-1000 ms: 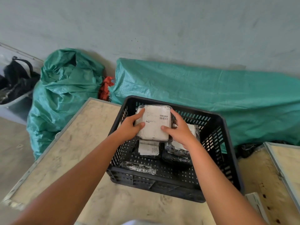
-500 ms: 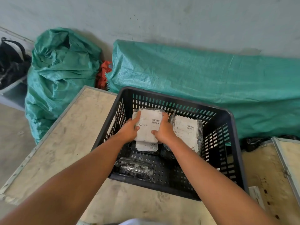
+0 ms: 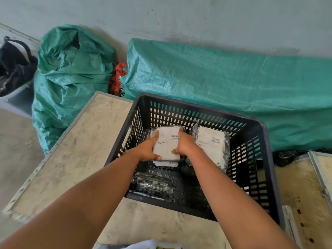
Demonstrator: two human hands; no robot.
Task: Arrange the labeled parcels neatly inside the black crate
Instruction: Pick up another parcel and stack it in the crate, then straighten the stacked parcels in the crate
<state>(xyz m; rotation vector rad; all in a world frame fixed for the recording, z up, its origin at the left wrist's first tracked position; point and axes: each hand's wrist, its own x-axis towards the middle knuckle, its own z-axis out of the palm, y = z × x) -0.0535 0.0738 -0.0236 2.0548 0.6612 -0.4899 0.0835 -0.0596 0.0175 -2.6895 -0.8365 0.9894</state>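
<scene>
The black crate [image 3: 255, 126] stands on a wooden table. Both hands reach inside it and grip one white-labeled parcel [image 3: 167, 142] in the back left part: my left hand [image 3: 146, 150] on its left edge, my right hand [image 3: 185, 145] on its right edge. This parcel lies on top of another labeled parcel [image 3: 166, 163], whose front edge peeks out below. A second labeled parcel [image 3: 211, 146] sits to the right on a stack of dark wrapped ones. A black wrapped parcel [image 3: 152, 186] lies at the crate's front left, label not visible.
The crate rests on a worn wooden table [image 3: 77, 150] with a metal rim. Behind are a stuffed green sack [image 3: 70, 72] and a long green tarp-covered heap [image 3: 224, 83] against the wall. Another table edge [image 3: 321, 169] is at the right. A black bag [image 3: 14, 63] lies far left.
The parcel held in both hands has gone down from above the crate rim into the crate's back left part, onto the parcel lying there. The camera has tilted down a little.
</scene>
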